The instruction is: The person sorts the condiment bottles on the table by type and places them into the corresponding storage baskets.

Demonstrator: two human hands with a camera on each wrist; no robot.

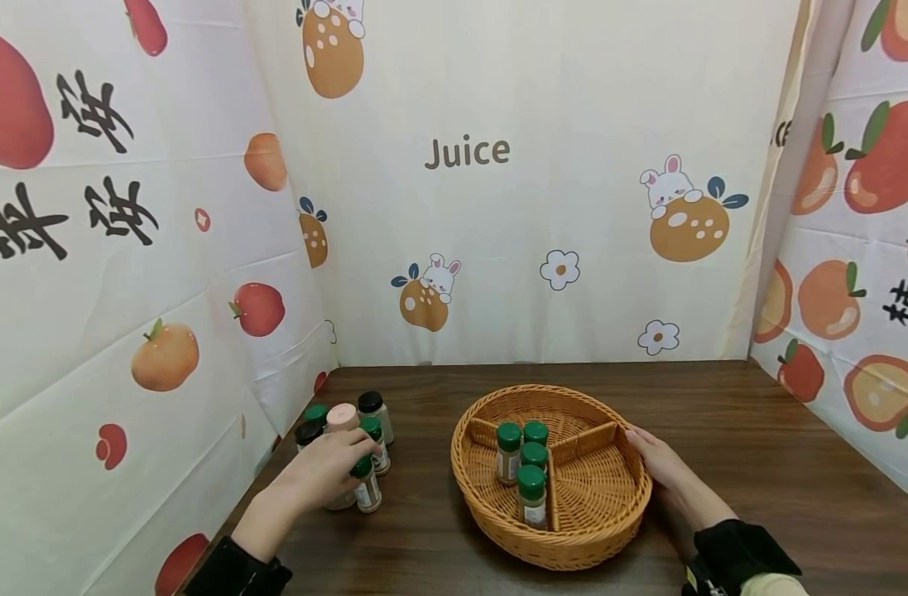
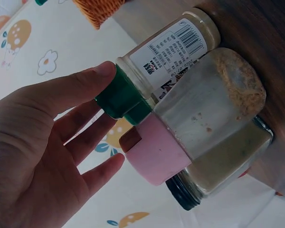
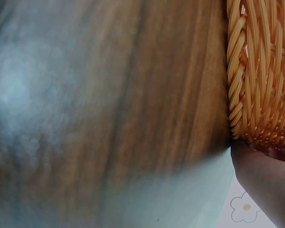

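Observation:
On the left of the table, my left hand (image 1: 325, 472) reaches over a cluster of spice jars. Its thumb and fingertips pinch the green cap (image 2: 121, 92) of a clear jar (image 1: 367, 495) with a white barcode label. Right beside it in the left wrist view are a pink-capped jar (image 2: 204, 104) with brown residue inside and a black-capped jar (image 2: 228, 159). A round, divided wicker basket (image 1: 491, 526) sits at centre right, and my right hand (image 1: 660, 462) grips its right rim. Several green-capped jars (image 1: 531, 497) stand upright in the basket's left part.
More jars stand behind my left hand, including one with a black cap (image 1: 370, 402) at the back. Fruit-printed cloth (image 1: 528, 190) hangs behind the dark wooden table (image 1: 416, 546) and along both sides. Bare tabletop lies between the jar cluster and the basket.

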